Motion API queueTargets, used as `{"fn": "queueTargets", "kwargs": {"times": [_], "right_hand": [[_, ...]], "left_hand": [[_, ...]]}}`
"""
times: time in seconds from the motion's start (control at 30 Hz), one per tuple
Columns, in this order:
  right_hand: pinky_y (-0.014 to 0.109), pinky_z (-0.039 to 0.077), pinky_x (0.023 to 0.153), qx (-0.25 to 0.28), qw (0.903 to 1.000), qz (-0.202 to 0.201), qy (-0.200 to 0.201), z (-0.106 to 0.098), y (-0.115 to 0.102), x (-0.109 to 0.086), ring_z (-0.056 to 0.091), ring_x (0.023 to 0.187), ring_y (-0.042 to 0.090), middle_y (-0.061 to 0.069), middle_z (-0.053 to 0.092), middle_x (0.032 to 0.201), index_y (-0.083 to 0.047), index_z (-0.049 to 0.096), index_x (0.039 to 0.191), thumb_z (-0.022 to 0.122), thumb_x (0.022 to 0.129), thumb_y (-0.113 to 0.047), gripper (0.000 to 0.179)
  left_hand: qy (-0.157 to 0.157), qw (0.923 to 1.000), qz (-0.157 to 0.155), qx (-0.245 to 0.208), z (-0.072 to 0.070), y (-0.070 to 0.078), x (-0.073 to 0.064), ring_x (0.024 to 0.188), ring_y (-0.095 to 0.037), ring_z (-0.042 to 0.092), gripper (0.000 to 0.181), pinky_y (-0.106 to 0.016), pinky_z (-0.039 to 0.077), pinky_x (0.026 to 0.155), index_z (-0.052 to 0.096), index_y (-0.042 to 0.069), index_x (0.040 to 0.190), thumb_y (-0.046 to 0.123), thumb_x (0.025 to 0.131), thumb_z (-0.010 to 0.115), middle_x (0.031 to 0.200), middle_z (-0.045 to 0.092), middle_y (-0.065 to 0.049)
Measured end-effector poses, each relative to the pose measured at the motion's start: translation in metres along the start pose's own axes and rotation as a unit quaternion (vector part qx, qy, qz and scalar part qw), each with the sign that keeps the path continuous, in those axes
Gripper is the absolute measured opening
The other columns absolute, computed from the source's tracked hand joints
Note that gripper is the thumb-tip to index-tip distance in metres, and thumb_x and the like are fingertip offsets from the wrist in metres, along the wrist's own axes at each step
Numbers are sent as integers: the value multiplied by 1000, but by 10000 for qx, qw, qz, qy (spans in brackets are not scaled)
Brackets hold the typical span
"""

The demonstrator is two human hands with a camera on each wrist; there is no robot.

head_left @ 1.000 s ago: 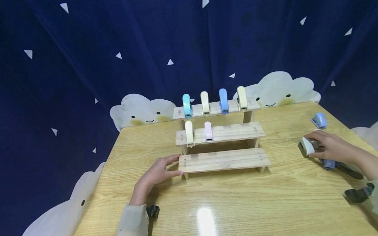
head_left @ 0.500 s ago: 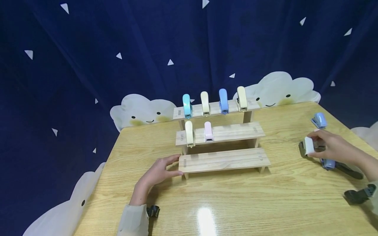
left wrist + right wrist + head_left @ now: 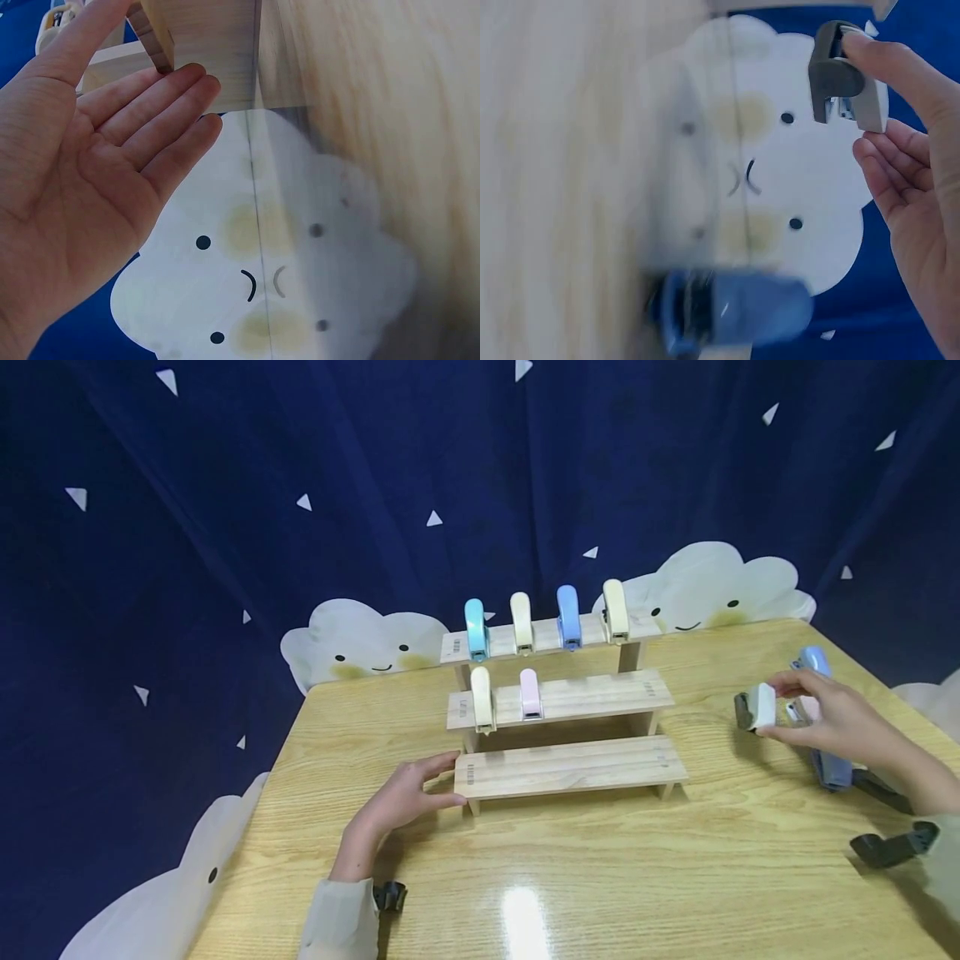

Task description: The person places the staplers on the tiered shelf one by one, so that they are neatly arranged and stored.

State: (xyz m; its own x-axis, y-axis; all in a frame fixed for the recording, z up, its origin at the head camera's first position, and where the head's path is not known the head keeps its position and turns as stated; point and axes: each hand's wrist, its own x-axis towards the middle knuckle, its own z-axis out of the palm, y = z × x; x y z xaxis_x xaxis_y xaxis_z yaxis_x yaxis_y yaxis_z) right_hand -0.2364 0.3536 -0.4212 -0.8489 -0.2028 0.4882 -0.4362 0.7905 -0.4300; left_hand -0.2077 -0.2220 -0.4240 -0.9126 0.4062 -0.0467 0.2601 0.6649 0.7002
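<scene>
While the left hand [image 3: 408, 795], fingers extended, sits left of the wooden rack [image 3: 570, 768], the right-hand grip [image 3: 843, 717] pinches a white-and-grey stapler [image 3: 762, 706] above the desk [image 3: 675, 877], right of the rack, grey side facing it.

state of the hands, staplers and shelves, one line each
right hand, pinching the white stapler
white stapler, held off the table
left hand, thumb and fingers apart at the left end of the bottom shelf
top shelf, bearing four staplers
middle shelf, bearing two staplers
two blue staplers at right, on the table, partly hidden
pink item, mostly hidden by right hand
</scene>
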Motion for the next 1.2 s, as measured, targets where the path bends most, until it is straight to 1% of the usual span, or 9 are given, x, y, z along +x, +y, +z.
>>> {"fn": "queueTargets", "kwargs": {"times": [0.07,0.13,0.23,0.37,0.53,0.6,0.73,0.97,1.2], "right_hand": [[-5,25,79,131,9998,-97,127,0,-9,4,38,96,-25,-19,55,109,1,58,119,93,60,-10,69],[-6,25,82,234,9991,-245,253,1,-20,9,39,98,-23,-31,47,108,1,58,118,92,58,-6,69],[-7,25,84,353,9976,-464,369,4,-38,17,41,99,-21,-37,43,110,3,58,117,91,56,0,70],[-5,28,85,452,9951,-731,484,9,-60,28,42,100,-19,-28,48,111,4,58,117,91,53,4,72],[-3,31,89,448,9882,-1312,650,17,-85,43,42,103,-18,4,60,107,5,58,118,92,48,4,77],[-2,32,91,437,9853,-1506,670,20,-94,49,42,104,-18,11,62,107,4,59,118,92,48,3,78],[-3,32,94,423,9803,-1834,592,28,-110,58,45,105,-12,13,63,109,3,59,118,92,51,0,75],[1,36,97,559,9672,-2434,471,44,-134,71,55,102,9,12,64,111,3,60,120,90,57,-4,70],[6,43,95,655,9673,-2443,212,63,-154,79,61,101,21,9,62,114,0,59,120,90,61,-7,67]], "left_hand": [[6,10000,54,8,0,0,1,136,-30,50,77,-49,41,114,45,13,147,37,82,78,147,52,-10],[20,10000,77,-2,0,0,2,135,-29,51,76,-48,41,113,46,13,147,37,82,78,146,53,-10],[39,9999,119,-10,0,-1,2,134,-29,52,76,-48,42,113,47,13,146,36,81,79,145,54,-10],[23,9999,125,-9,0,-2,2,134,-29,52,77,-48,41,114,46,11,147,36,81,78,146,53,-10],[20,9999,124,-38,0,-2,2,135,-30,51,78,-48,41,114,45,10,147,37,81,78,147,52,-11],[11,9999,105,-73,0,-1,2,136,-30,50,78,-49,40,114,45,10,147,37,81,79,147,51,-11],[-9,9999,75,-111,0,-1,1,136,-30,50,78,-49,40,115,45,11,147,37,81,79,147,52,-10],[-10,10000,45,-81,-1,0,0,136,-30,50,78,-49,40,114,46,11,147,37,81,78,147,52,-11],[-2,9999,38,-94,1,0,-1,136,-31,50,76,-50,40,114,46,12,147,36,82,78,146,52,-11]]}}
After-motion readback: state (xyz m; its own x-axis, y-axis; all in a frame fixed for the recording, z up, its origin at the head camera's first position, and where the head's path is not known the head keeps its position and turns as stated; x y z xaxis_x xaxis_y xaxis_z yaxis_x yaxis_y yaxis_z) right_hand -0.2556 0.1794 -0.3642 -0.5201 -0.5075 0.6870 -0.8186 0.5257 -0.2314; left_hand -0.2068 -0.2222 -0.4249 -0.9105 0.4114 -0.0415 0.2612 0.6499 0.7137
